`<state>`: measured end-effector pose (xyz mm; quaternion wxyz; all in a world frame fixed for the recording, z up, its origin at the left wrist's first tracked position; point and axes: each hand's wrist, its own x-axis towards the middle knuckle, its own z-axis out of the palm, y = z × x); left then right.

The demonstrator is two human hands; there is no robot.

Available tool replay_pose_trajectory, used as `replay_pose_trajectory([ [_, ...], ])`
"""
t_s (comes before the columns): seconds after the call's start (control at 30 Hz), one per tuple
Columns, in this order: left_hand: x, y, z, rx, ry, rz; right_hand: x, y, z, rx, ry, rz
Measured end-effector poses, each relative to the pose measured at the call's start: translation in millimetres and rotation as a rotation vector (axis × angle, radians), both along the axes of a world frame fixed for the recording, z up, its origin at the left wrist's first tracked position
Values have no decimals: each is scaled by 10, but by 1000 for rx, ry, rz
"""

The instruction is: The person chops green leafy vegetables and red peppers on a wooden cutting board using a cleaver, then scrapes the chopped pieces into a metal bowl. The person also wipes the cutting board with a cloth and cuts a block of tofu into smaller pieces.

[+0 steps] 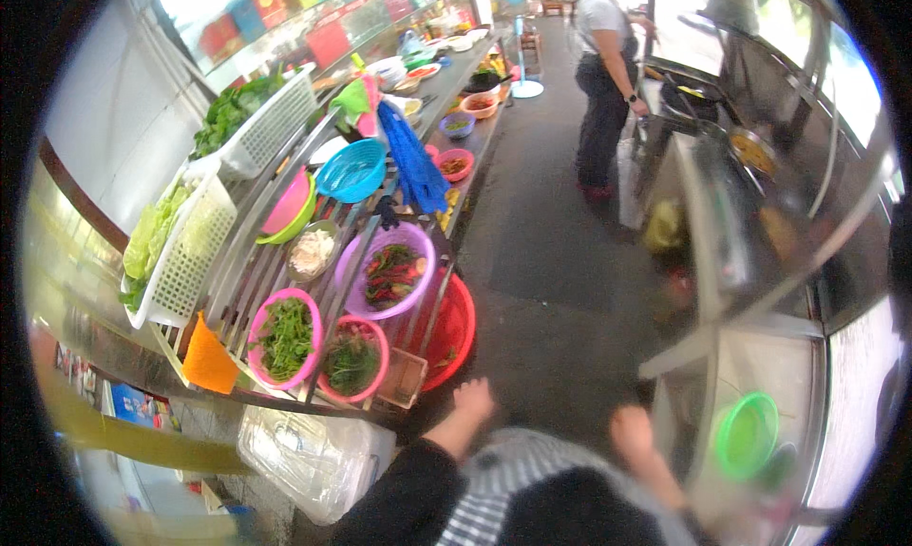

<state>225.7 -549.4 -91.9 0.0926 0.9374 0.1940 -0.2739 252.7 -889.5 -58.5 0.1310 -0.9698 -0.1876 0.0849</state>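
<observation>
My left hand [474,399] hangs over the aisle with its fingers loosely bent and nothing visible in it. Nearest to it are a red plastic basin [456,332] on the low level and a clear plastic box [404,379] on the slatted metal rack's edge. My right hand [633,430], blurred and seen from the back, is over the floor beside a steel counter; its fingers are hidden. On the rack are a pink basket of leafy greens [287,339], another pink basket of herbs [352,359] and a purple basket [390,270] with red and green vegetables.
A person [605,76] stands by the stove, near a wok [687,97]. White crates of lettuce [182,247] and greens [267,122] line the left. Blue gloves [413,158] hang off the rack. A green basin [748,435] sits at right, and a lidded plastic bin [313,453] below left.
</observation>
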Motion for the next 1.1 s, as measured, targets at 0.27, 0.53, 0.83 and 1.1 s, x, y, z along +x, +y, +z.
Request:
replay_pose_trajectory([
  [0.27,432,1310,-311,-158,-171,343,1071,1200,161,3,55,197],
  [0.53,851,1831,-157,-248,-336,677,2096,1860,-70,-94,72,398],
  [0.83,1112,2771,-1087,-322,-550,997,2999,2513,-154,-127,74,609],
  [1.1,2001,3545,-1197,-67,-452,741,3192,2906,-171,-141,220,513],
])
